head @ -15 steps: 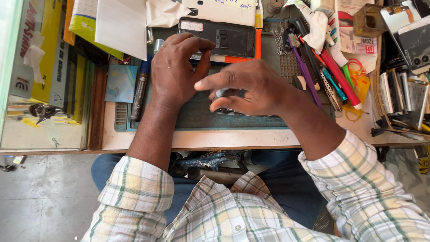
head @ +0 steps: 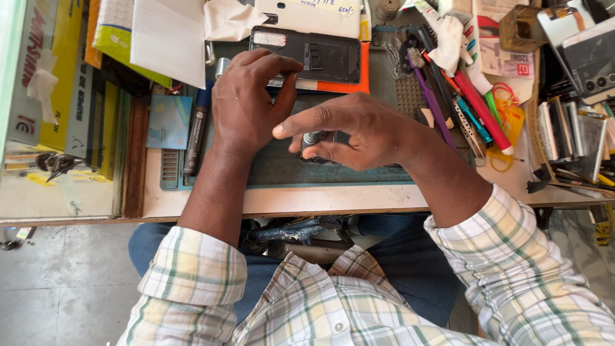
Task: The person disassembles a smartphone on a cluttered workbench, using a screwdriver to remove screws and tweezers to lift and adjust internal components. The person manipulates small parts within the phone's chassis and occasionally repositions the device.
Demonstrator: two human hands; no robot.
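My left hand [head: 246, 102] rests palm down on a dark green work mat [head: 282, 170], its fingers curled over something I cannot see. My right hand [head: 349, 131] sits just right of it, fingers closed around a small silver-handled tool [head: 311, 138] held upright over a dark object that is mostly hidden beneath both hands. Beyond my left fingers lies an opened black phone back shell [head: 320, 56] on an orange frame [head: 364, 64].
A dark pen [head: 195, 134] and a blue card [head: 168, 122] lie left of the mat. Screwdrivers, tweezers and a red pen [head: 482, 109] crowd the right side, with phone parts [head: 583, 51] beyond. White paper [head: 168, 38] and boxes sit at the far left. The table edge [head: 288, 200] runs near my lap.
My right index finger has stretched further left toward my left hand, and my left fingers have lifted slightly. Both hands stay over the same spot on the mat.
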